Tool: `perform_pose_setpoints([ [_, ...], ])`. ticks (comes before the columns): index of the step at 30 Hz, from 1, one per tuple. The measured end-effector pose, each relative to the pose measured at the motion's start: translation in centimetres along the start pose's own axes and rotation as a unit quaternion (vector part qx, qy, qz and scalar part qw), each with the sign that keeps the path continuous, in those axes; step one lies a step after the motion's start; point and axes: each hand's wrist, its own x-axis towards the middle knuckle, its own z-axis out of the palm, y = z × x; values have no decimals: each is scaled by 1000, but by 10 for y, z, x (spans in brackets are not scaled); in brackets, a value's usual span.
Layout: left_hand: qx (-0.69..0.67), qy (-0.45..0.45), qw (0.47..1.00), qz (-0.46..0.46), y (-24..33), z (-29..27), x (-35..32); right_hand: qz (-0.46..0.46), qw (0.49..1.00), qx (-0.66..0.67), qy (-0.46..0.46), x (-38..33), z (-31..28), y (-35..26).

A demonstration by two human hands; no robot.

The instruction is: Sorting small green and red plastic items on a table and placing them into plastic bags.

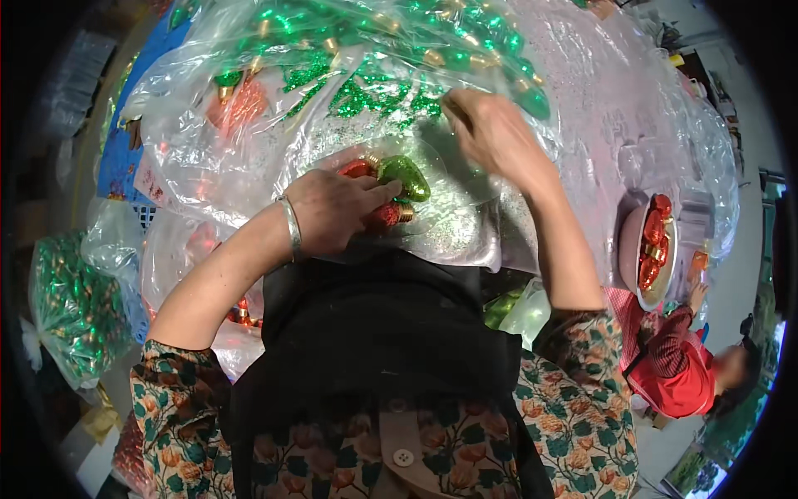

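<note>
On the clear plastic in front of me lie bulb-shaped glitter ornaments with gold caps. My left hand (332,212) reaches over them, its fingertips pressed on a green bulb ornament (409,177). A red bulb ornament (387,218) sits partly under that hand, and another red ornament (357,169) shows beyond the knuckles. My right hand (496,137) is raised farther off to the right, fingers curled together; whatever they may hold is hidden. Beside its fingertips is loose green glitter (378,96), scattered on the plastic.
Many green bulb ornaments (465,41) lie under clear film at the far side. A pink basin (629,249) at right holds red ornaments (654,241). A person in red (677,370) is beyond it. At left stands a bag of green ornaments (75,303).
</note>
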Motion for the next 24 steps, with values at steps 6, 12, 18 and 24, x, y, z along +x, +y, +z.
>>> perform_pose_setpoints([
  [6, 16, 11, 998, 67, -4, 0, 22, 59, 993, -55, 81, 55, 63, 197],
  [12, -17, -28, 999, 2, 6, -16, 16, 173, 867, -426, 192, 49, 14, 217],
  [18, -313, 80, 940, -114, -36, -85, 23, 144, 856, -453, 202, 65, -1, 260],
  [24, 4, 147, 959, -243, -172, 11, 67, 48, 966, -251, -38, 95, 13, 163],
])
